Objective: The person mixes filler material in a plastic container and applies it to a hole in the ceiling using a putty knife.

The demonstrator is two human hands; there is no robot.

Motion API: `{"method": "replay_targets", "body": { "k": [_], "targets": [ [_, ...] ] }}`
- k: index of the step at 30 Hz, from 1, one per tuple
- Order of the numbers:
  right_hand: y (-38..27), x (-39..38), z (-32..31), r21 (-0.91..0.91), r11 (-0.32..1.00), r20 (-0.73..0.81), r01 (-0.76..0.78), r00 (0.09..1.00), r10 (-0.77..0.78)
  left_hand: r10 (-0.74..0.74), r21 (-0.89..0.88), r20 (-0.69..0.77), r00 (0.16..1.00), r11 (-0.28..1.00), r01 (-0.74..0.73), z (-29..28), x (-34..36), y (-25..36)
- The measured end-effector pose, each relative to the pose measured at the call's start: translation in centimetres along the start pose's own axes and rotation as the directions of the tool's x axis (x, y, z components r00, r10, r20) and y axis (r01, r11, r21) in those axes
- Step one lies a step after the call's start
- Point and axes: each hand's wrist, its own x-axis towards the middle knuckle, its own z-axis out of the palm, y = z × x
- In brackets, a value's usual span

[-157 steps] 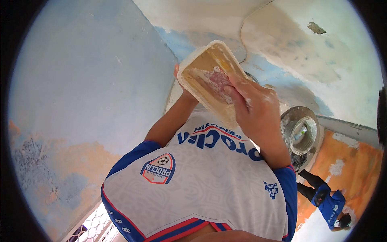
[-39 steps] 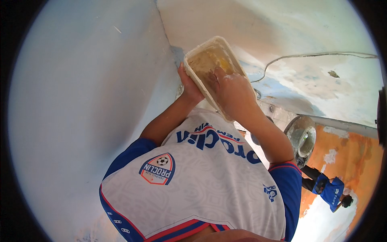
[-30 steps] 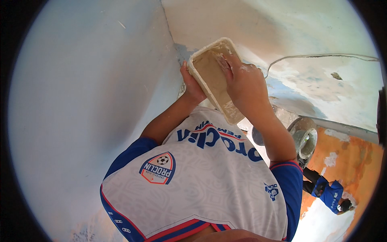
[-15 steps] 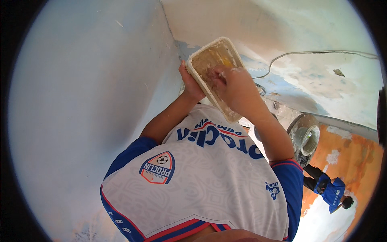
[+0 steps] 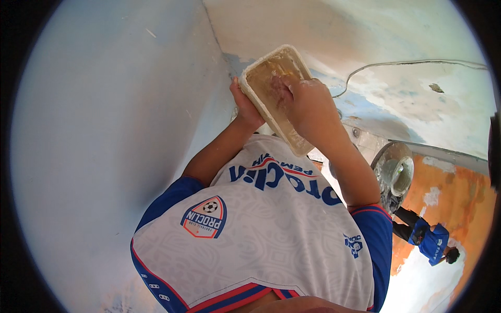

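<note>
A shallow rectangular off-white plastic tray [image 5: 263, 61] is held tilted in front of my chest, its inside smeared with a wet beige, putty-like coating and a yellowish patch near the far end. My left hand [image 5: 249, 109] grips its left long side, thumb up at the rim and the other fingers hidden underneath. Inside the tray is my right hand [image 5: 312, 107], its fingers curled down against the coated bottom and smudged with pale paste. Whatever those fingers hold, if anything, is hidden.
A pale blue wall [image 5: 115, 130] rises close on my left, meeting a patchy wall ahead. A thin cable [image 5: 396, 63] runs along that wall. On the right are a paste-stained round container [image 5: 394, 172] and, farther off, a person in blue [image 5: 433, 242] by an orange-and-white wall.
My right hand has moved slightly right and nearer within the tray, its fingers still curled inside. The tray shifts a little up and left in view. The other person has bent slightly.
</note>
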Motion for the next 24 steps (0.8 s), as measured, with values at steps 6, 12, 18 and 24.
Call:
{"method": "replay_targets", "body": {
  "k": [6, 12, 18, 24],
  "targets": [
    [0.1, 0.5, 1.4, -0.068, 0.995, -0.179, -0.068, 0.982, 0.055, 0.004, -0.374, 0.12, 0.993, 0.927, 0.042, -0.2, 0.7, -0.8],
    [-0.7, -1.2, -0.1, -0.054, 0.998, -0.124, -0.017, 0.992, 0.01, 0.016, -0.372, 0.234, 0.972, 0.925, 0.075, 0.0, 0.6, -1.6],
    [-0.3, -0.9, 0.5, -0.163, 0.974, -0.187, -0.155, 0.975, 0.124, -0.081, -0.088, -0.13, 0.988, 0.994, 0.07, 1.8, 0.6, -1.9],
    [0.6, -2.2, 0.2, -0.067, 0.996, -0.084, 0.062, 0.994, -0.067, -0.088, -0.1, -0.12, 0.989, 0.992, 0.076, 1.6, 0.1, -1.8]
  ]
}}
